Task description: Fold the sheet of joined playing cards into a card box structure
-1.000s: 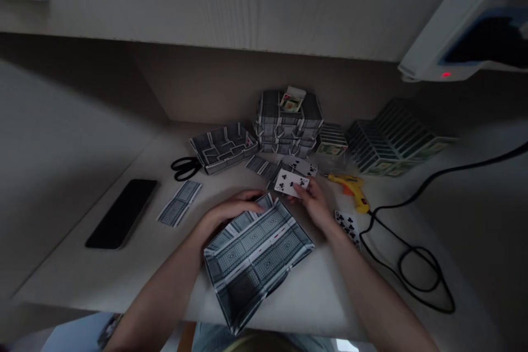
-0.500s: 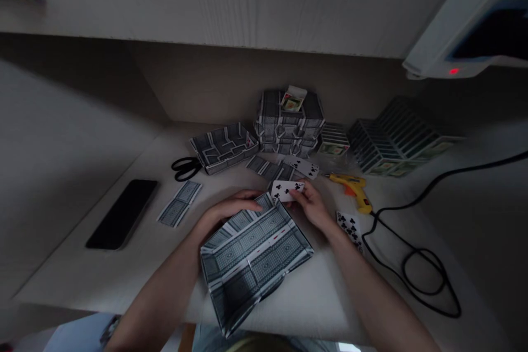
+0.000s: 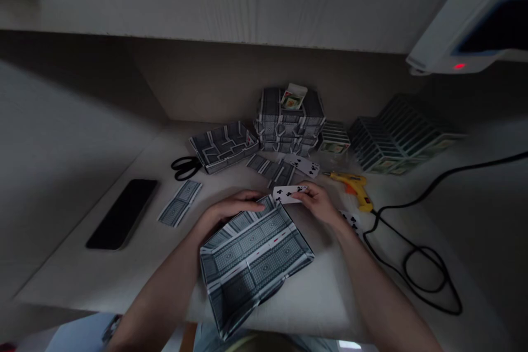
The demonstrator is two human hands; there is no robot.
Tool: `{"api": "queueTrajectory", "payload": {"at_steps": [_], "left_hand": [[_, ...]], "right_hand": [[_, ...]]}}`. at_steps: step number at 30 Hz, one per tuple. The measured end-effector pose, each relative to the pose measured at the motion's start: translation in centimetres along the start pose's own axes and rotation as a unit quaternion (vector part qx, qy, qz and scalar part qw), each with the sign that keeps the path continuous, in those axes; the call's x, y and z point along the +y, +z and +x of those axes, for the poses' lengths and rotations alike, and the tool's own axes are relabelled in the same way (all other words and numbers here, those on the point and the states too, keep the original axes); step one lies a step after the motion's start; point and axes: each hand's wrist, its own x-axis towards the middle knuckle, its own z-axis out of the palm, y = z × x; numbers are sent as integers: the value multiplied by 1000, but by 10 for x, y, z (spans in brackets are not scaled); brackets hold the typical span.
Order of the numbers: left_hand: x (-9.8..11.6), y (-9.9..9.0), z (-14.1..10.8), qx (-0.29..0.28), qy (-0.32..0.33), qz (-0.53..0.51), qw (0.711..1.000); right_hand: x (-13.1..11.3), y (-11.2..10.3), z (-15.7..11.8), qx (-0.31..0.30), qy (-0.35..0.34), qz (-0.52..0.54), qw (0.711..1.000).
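Note:
My left hand [image 3: 237, 204] grips the far wall of an open box made of playing cards [image 3: 268, 256], its thumb lying inside the wall. The box is tilted, its inside facing me, near the table's front edge. Between the thumb and fingers of my right hand [image 3: 317, 202] is a playing card [image 3: 286, 193], a club with its face up. This card's left end is close to the box's far corner; whether they touch I cannot tell. More loose playing cards [image 3: 270, 170] lie just beyond my hands.
Behind stand a card-built tray [image 3: 225, 148], a stack of card-built boxes [image 3: 289, 121] and several card packs [image 3: 388, 143]. Scissors [image 3: 185, 168], a phone [image 3: 122, 214] and two cards [image 3: 180, 203] lie left. A yellow glue gun [image 3: 352, 187] with a looping black cable [image 3: 429, 253] lies right.
My right hand has moved slightly right with the card, which now tilts flatter. My forearm covers more of the loose card at the right. The box and my left hand are nearly still.

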Motion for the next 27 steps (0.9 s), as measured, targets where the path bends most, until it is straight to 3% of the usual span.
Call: {"api": "queueTrajectory", "payload": {"at_steps": [5, 10, 18, 27], "left_hand": [[1, -2, -1, -17, -6, -8, 1000], [0, -3, -2, -16, 0, -7, 1000], [-3, -3, 3, -25, 0, 11, 1000], [5, 3, -2, -40, 55, -3, 998]], "right_hand": [[-1, 0, -1, -19, -4, -4, 1000], [-2, 3, -3, 10, -3, 21, 1000], [-10, 7, -6, -64, 82, 88, 991], [-13, 10, -8, -48, 53, 94, 993]]}}
